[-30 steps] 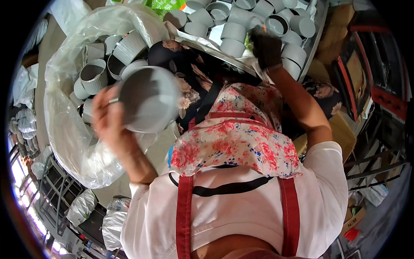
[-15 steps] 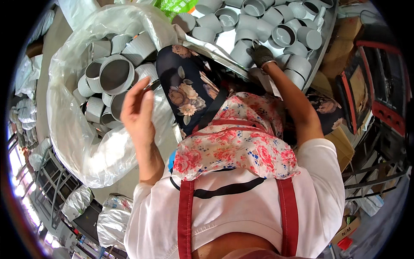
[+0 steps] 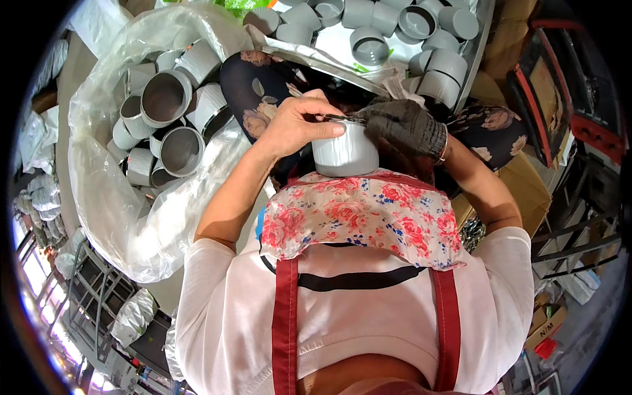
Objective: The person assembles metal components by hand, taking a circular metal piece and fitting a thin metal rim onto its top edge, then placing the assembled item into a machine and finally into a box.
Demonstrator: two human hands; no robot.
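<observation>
1. nearest the camera is the person's own chest: a white shirt (image 3: 342, 329) under red apron straps (image 3: 285, 329), with a floral cloth (image 3: 359, 220) lying across the upper part.
2. just beyond the cloth, a grey plastic cup-shaped fitting (image 3: 345, 153) sits upright in front of the body, its lower edge meeting the floral cloth.
3. the left hand (image 3: 297, 125) is bare; its forearm rises from the lower left, bent at the elbow, wrist cocked inward. its fingers (image 3: 326, 129) curl closed over the near-left rim of the fitting, pinching a thin dark tool (image 3: 339, 119) that lies flat across the top.
4. the right hand (image 3: 403, 127) wears a dark knitted glove; its forearm comes in from the right, elbow out. its fingers wrap closed on the far-right side of the fitting, gripping it.
5. beneath the hands, the lap shows dark floral trousers (image 3: 253, 92).
6. to the left, a clear plastic bag (image 3: 112, 204) holds many like grey fittings (image 3: 164, 99), lying at all angles.
7. farthest, a metal tray (image 3: 484, 39) carries more grey fittings (image 3: 368, 45), mostly upright.
</observation>
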